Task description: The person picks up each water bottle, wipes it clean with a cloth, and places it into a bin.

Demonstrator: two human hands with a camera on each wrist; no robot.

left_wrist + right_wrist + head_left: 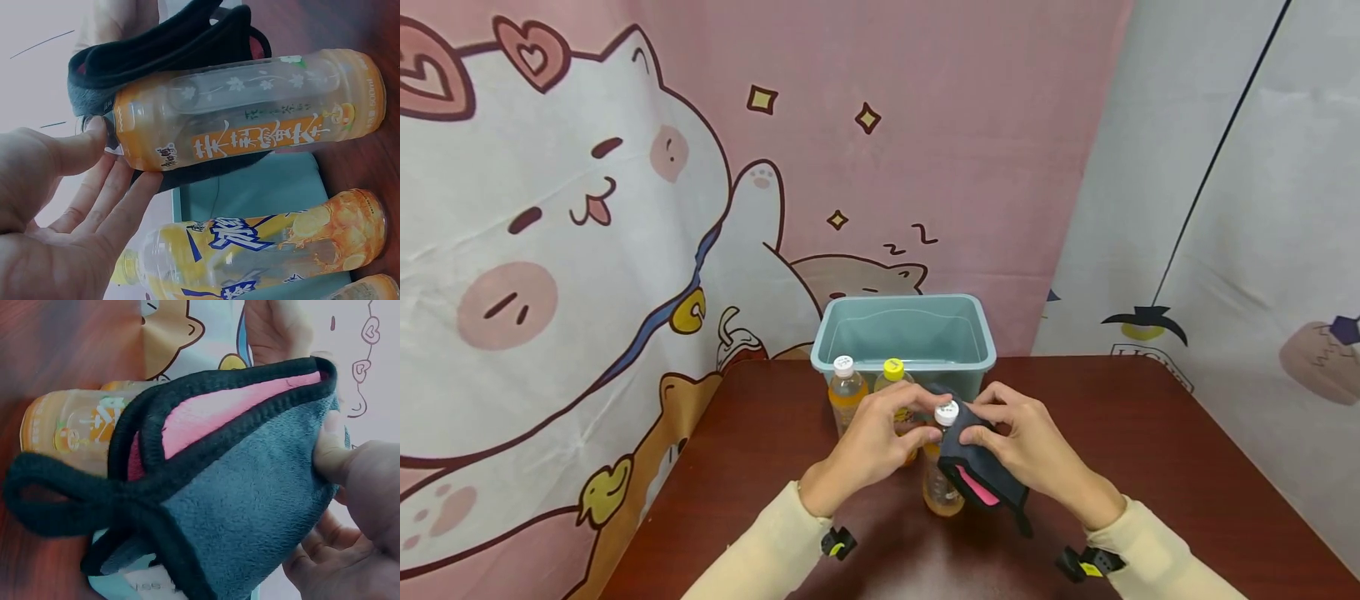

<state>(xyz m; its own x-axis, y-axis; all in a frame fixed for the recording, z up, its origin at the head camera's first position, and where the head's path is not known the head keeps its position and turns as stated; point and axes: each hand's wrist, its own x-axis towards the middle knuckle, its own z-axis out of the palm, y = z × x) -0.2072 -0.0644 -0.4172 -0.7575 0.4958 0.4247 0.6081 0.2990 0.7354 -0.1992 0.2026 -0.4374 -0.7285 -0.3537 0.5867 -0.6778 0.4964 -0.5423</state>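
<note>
A clear plastic drink bottle (942, 493) with a white cap and an orange label (262, 134) stands upright on the table. My left hand (880, 427) holds it at the neck, thumb and fingers on either side just below the cap. In my right hand (1026, 433) is a folded grey cleaning cloth (250, 481) with black edging, a pink inner side and a hanging loop. The thumb presses its grey face, with fingers behind. In the head view the cloth lies against the bottle's right side, covering part of it.
Behind my left hand stand a white-capped bottle (846, 393) and a yellow-capped bottle (250, 244). A light blue plastic tub (902, 364) sits behind them at the back of the dark red-brown table (1097, 417). Cartoon-printed curtains (970, 125) hang around the table.
</note>
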